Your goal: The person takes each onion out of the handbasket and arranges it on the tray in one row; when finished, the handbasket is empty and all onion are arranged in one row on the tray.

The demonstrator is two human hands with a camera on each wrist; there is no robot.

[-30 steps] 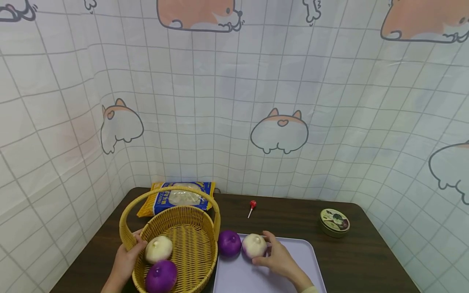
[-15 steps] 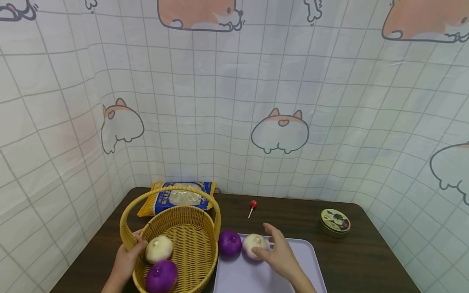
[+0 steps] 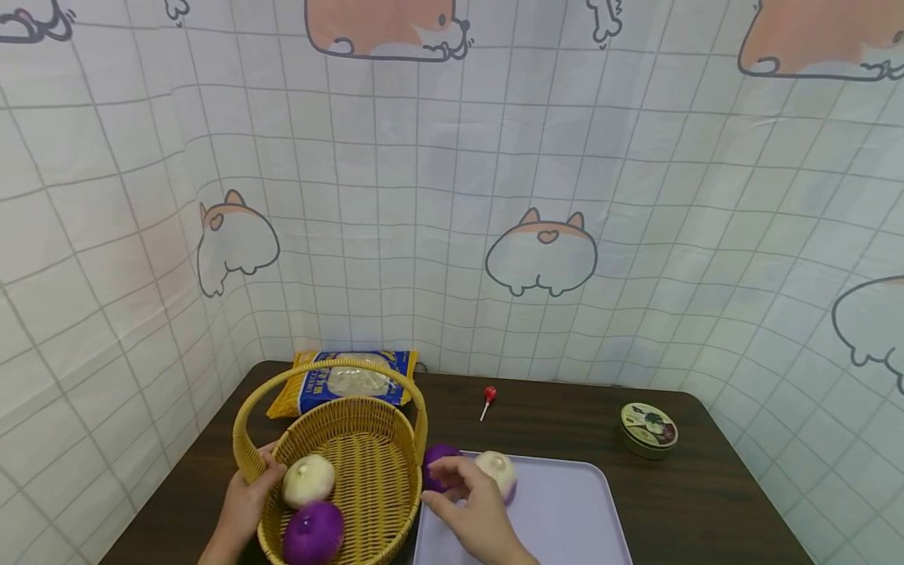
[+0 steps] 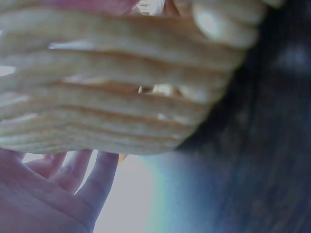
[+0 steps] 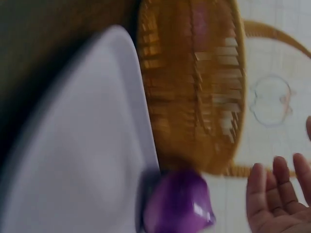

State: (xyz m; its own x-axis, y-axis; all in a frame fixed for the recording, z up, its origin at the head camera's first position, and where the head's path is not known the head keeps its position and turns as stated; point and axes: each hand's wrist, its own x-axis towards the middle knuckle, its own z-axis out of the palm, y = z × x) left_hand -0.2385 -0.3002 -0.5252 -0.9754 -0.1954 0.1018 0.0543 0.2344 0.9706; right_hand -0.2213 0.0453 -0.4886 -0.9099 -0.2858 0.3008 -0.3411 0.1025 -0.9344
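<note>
My left hand [image 3: 243,502] grips the left rim of the yellow wicker basket [image 3: 374,479], thumb over the edge; the left wrist view has the fingers [image 4: 97,179] against the woven side. Inside the basket lie a white onion-like vegetable [image 3: 308,480] and a purple one [image 3: 314,534]. On the lilac tray [image 3: 565,510], a second purple one [image 3: 439,463] and a white-and-purple one [image 3: 498,471] sit side by side, partly covered by my right hand [image 3: 473,510]. That hand holds nothing, its fingers loosely bent. The right wrist view shows its fingers [image 5: 286,189] apart from the purple one [image 5: 177,206].
Behind the basket lies a yellow-and-blue bag [image 3: 356,380]. A red lollipop [image 3: 490,395] lies beyond the tray, and a round green tin [image 3: 647,430] stands at the right. The basket's tall handle [image 3: 243,447] arches above it.
My right hand has let go of the white-and-purple vegetable and moved left, in front of the purple one on the tray. The left hand stays on the basket.
</note>
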